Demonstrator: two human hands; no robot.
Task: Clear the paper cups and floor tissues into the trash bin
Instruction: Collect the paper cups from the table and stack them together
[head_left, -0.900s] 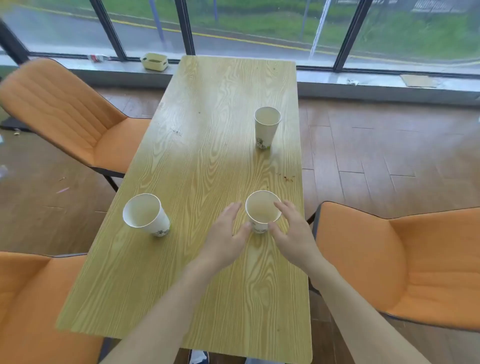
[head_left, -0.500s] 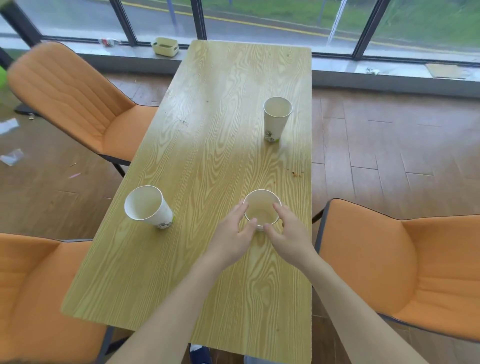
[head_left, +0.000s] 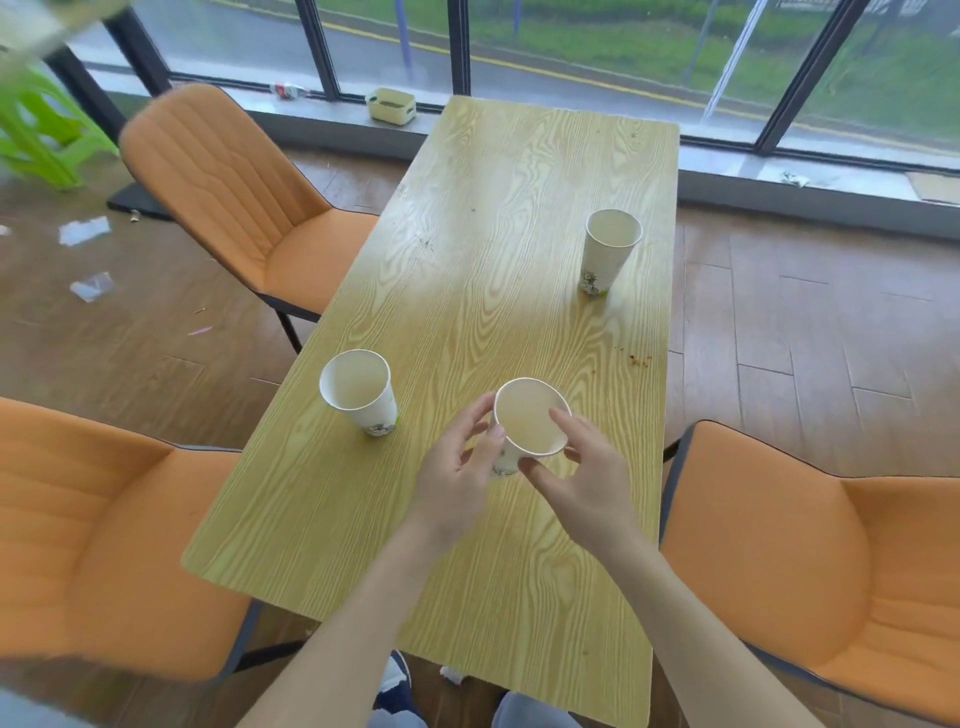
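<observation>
Three white paper cups are at the yellow wooden table (head_left: 483, 260). The nearest cup (head_left: 530, 421) is lifted and tilted toward me, gripped by both hands: my left hand (head_left: 457, 467) on its left side, my right hand (head_left: 582, 473) on its right with a finger over the rim. A second cup (head_left: 358, 389) stands left of it. The third cup (head_left: 608, 249) stands farther back on the right. White tissues (head_left: 85, 231) and another scrap (head_left: 92, 286) lie on the floor at the left. A small white scrap (head_left: 453, 674) lies under the table's near edge. No trash bin is in view.
Orange chairs stand at the back left (head_left: 244, 208), near left (head_left: 93, 535) and right (head_left: 810, 561). A small cream box (head_left: 391, 105) and a bottle (head_left: 288, 91) lie on the window sill. A green plastic object (head_left: 36, 130) is at far left. Crumbs (head_left: 636, 357) dot the table's right edge.
Both hands have closed round the nearest cup and raised it off the table, tilting it toward me. My view has swung to the left.
</observation>
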